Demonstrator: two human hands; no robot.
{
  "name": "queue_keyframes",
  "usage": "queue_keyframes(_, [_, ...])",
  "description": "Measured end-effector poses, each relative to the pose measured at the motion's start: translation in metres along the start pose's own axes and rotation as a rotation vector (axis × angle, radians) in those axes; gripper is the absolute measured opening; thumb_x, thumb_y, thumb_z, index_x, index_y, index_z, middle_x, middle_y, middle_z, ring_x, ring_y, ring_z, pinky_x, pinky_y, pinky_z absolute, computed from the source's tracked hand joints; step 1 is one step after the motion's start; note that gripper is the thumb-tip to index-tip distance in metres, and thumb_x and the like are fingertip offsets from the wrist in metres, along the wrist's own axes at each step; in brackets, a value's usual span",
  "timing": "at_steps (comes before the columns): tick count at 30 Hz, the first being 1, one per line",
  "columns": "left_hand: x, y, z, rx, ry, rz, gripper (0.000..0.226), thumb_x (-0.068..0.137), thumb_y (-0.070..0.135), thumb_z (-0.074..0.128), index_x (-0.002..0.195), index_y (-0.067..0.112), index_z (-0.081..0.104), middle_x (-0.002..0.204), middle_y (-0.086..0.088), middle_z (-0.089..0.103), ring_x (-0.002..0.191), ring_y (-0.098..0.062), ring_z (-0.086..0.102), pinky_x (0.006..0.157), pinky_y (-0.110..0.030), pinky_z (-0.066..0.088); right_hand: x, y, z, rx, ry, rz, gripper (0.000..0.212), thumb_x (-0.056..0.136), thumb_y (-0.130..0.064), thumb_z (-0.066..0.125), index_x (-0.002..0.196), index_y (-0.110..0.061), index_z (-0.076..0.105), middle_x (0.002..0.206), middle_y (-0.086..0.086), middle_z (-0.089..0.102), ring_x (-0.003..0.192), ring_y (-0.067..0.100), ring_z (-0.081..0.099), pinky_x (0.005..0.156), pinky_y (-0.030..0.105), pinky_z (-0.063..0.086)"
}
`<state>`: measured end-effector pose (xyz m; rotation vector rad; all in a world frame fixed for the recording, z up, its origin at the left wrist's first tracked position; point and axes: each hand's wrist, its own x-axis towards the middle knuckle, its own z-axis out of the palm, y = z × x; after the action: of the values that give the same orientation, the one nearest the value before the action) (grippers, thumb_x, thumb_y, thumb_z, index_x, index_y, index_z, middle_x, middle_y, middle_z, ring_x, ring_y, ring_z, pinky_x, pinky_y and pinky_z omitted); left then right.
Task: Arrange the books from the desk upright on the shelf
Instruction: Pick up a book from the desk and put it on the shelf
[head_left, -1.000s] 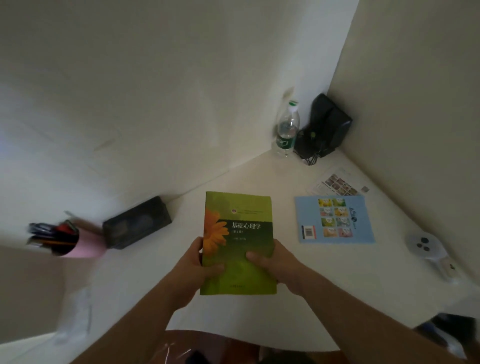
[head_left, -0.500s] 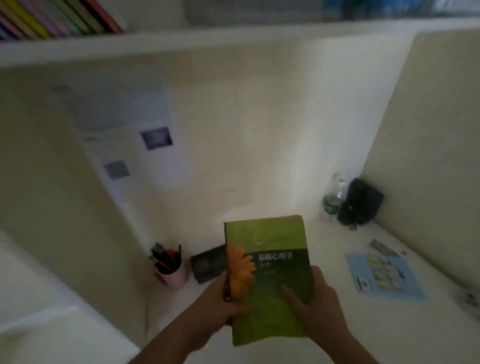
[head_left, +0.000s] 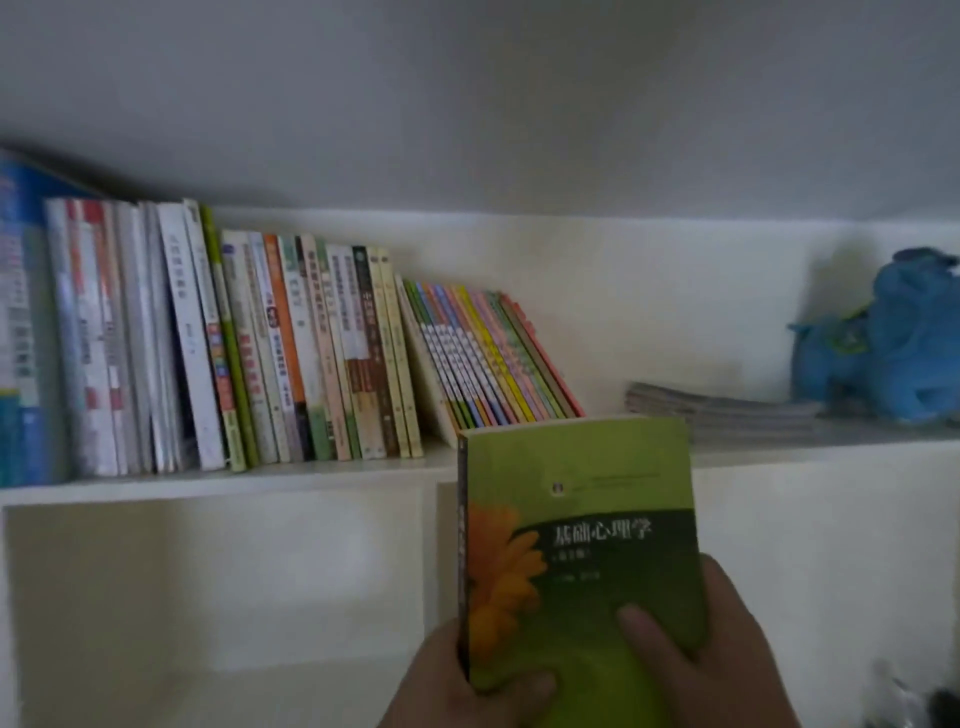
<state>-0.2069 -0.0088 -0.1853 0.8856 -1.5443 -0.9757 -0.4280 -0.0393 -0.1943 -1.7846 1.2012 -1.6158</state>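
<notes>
Green book (head_left: 582, 551) upright in front of you, long axis vertical, cover facing you, spine left, top edge level with the shelf (head_left: 218, 480), your left hand (head_left: 457, 686) and right hand (head_left: 711, 660) gripping its lower corners, thumbs on the cover, leaning row of books (head_left: 291, 353) up left, flat stack (head_left: 722, 410) and blue plush toy (head_left: 888, 338) to the right.

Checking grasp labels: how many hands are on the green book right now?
2. The left hand grips the green book at its lower left corner by the spine; the right hand holds the lower right, thumb on the cover. The other fingers are hidden behind the book.
</notes>
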Motion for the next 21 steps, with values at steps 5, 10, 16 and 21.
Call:
queue_keyframes(5, [-0.009, 0.017, -0.048, -0.044, 0.249, -0.023, 0.073, 0.052, 0.039, 0.102, 0.116, 0.028, 0.069, 0.099, 0.030, 0.075, 0.093, 0.009, 0.071, 0.072, -0.005, 0.051, 0.046, -0.043, 0.037, 0.050, -0.223, -0.172, 0.034, 0.095, -0.055, 0.059, 0.125, -0.037, 0.060, 0.101, -0.023, 0.076, 0.088, 0.001, 0.073, 0.068, 0.014, 0.055])
queue_keyframes(10, [-0.022, 0.026, -0.072, 0.041, 0.591, 0.028, 0.056, 0.060, 0.028, 0.100, 0.103, 0.041, 0.066, 0.085, 0.039, 0.071, 0.097, -0.004, 0.068, 0.092, -0.026, 0.049, 0.125, -0.051, 0.073, -0.262, -0.068, -0.423, 0.045, 0.098, -0.057, 0.058, 0.139, -0.038, 0.056, 0.136, -0.012, 0.053, 0.123, 0.015, 0.055, 0.101, 0.043, 0.051])
queue_keyframes(16, [-0.028, 0.050, -0.077, 0.151, 0.923, 0.148, 0.057, 0.075, 0.004, 0.089, 0.096, 0.049, 0.061, 0.103, 0.033, 0.058, 0.106, -0.020, 0.058, 0.100, -0.036, 0.040, 0.188, -0.092, 0.118, -0.755, 0.013, -0.449, 0.113, 0.074, -0.085, 0.060, 0.160, -0.049, -0.003, 0.171, 0.006, -0.013, 0.152, 0.052, 0.002, 0.118, 0.074, 0.018])
queue_keyframes(21, [-0.022, 0.071, -0.074, 0.221, 1.010, 0.207, 0.050, 0.080, 0.012, 0.086, 0.095, 0.049, 0.056, 0.099, 0.024, 0.060, 0.099, -0.023, 0.055, 0.092, -0.039, 0.042, 0.210, -0.116, 0.148, -0.793, 0.042, -0.444, 0.127, 0.071, -0.087, 0.064, 0.155, -0.053, -0.024, 0.168, 0.007, -0.030, 0.150, 0.061, -0.008, 0.113, 0.083, 0.008])
